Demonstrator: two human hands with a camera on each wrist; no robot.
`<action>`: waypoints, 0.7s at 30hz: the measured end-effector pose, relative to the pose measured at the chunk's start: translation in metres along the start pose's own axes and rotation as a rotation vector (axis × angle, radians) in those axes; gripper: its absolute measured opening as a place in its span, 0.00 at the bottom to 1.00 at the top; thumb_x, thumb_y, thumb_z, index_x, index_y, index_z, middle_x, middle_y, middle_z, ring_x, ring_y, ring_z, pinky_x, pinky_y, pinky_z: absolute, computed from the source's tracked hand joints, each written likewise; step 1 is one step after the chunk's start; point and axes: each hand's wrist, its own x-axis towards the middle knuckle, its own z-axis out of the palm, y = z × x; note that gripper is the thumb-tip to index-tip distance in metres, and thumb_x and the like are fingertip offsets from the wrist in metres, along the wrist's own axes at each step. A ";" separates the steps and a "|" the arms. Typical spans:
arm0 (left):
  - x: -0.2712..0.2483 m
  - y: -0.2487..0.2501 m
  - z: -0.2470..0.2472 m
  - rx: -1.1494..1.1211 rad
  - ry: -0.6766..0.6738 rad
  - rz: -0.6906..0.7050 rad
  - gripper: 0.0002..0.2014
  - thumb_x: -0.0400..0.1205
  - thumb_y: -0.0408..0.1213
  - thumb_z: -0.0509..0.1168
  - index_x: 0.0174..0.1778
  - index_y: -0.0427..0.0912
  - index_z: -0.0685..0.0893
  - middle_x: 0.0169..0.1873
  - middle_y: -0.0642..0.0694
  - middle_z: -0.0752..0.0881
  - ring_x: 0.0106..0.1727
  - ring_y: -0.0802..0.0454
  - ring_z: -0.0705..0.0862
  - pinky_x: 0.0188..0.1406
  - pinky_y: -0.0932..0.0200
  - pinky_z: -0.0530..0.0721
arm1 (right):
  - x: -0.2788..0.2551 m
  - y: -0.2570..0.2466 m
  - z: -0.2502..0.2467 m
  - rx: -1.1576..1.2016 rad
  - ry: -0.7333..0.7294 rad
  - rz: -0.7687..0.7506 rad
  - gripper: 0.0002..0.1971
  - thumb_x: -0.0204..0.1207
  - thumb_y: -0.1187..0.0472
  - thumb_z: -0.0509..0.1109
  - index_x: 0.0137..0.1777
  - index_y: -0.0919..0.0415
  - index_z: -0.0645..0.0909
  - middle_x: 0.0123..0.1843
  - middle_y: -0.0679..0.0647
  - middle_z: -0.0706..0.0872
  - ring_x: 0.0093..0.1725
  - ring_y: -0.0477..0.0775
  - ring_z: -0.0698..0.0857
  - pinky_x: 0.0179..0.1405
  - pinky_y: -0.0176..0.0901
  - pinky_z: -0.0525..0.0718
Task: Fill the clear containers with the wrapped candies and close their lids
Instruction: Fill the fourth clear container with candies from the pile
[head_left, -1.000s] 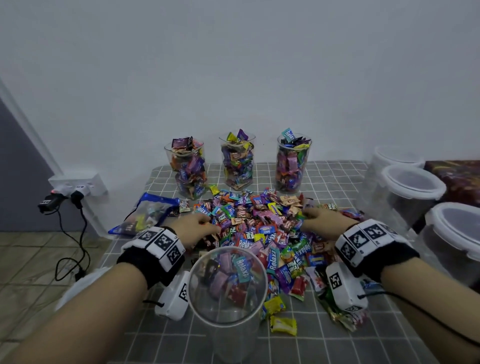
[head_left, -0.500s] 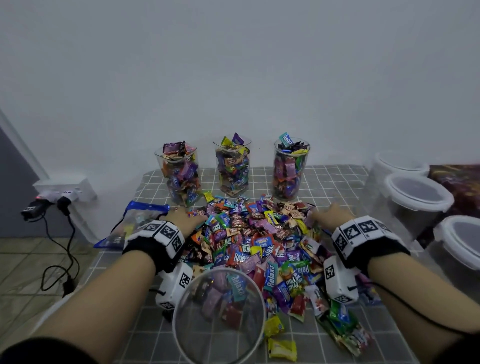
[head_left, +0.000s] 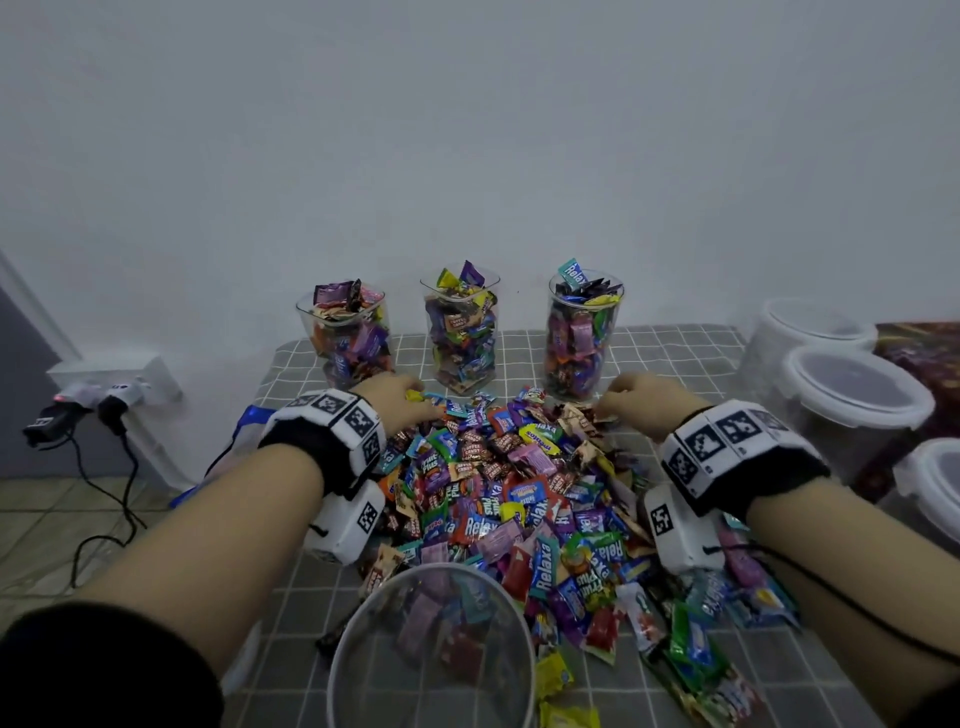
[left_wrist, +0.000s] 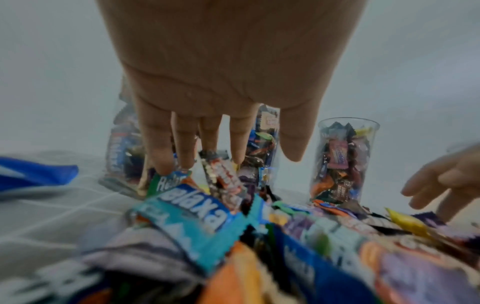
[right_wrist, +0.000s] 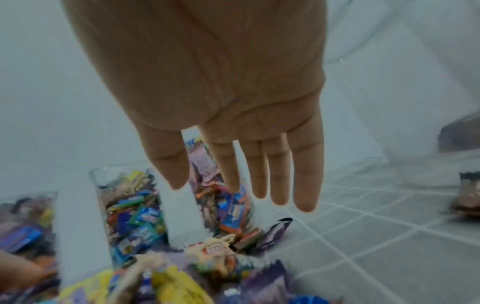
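A heap of wrapped candies (head_left: 509, 483) covers the middle of the checked tablecloth (head_left: 675, 353). Three clear containers (head_left: 345, 338) (head_left: 460, 332) (head_left: 582, 338) stand at the back, packed to the rim, without lids. A fourth clear container (head_left: 431, 649) stands nearest me with a few candies inside. My left hand (head_left: 400, 402) lies at the heap's far left edge, its straight fingers (left_wrist: 161, 164) touching wrappers. At the heap's far right edge my right hand (head_left: 639, 405) has its fingers (right_wrist: 306, 191) stretched out above the candies, holding nothing.
Several white-lidded tubs (head_left: 857, 389) stand along the right side. A blue plastic bag (head_left: 244, 431) lies at the table's left edge. A wall socket with plugs and cables (head_left: 104, 395) sits low on the left, above the floor.
Both hands have slid away from me to the back corners of the heap, just in front of the filled containers. The view has dipped closer to the near container.
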 end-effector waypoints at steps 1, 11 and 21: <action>0.005 0.003 0.001 -0.011 -0.045 0.006 0.33 0.81 0.57 0.61 0.78 0.42 0.67 0.74 0.39 0.71 0.72 0.42 0.72 0.68 0.52 0.73 | 0.003 -0.002 0.000 -0.035 -0.003 0.015 0.24 0.81 0.49 0.62 0.73 0.62 0.72 0.69 0.61 0.79 0.65 0.60 0.78 0.61 0.46 0.74; 0.014 0.011 0.013 0.053 -0.267 -0.054 0.42 0.79 0.66 0.55 0.83 0.45 0.54 0.82 0.41 0.58 0.80 0.42 0.61 0.77 0.51 0.62 | 0.022 -0.012 0.025 -0.139 -0.312 -0.036 0.38 0.76 0.38 0.64 0.83 0.46 0.54 0.82 0.56 0.64 0.79 0.59 0.64 0.78 0.50 0.60; -0.031 0.027 0.006 0.036 -0.405 0.078 0.35 0.81 0.61 0.55 0.81 0.46 0.60 0.80 0.46 0.64 0.79 0.47 0.65 0.76 0.57 0.59 | -0.012 -0.026 0.028 -0.190 -0.404 -0.146 0.33 0.72 0.41 0.69 0.77 0.44 0.68 0.76 0.45 0.69 0.69 0.55 0.76 0.63 0.41 0.76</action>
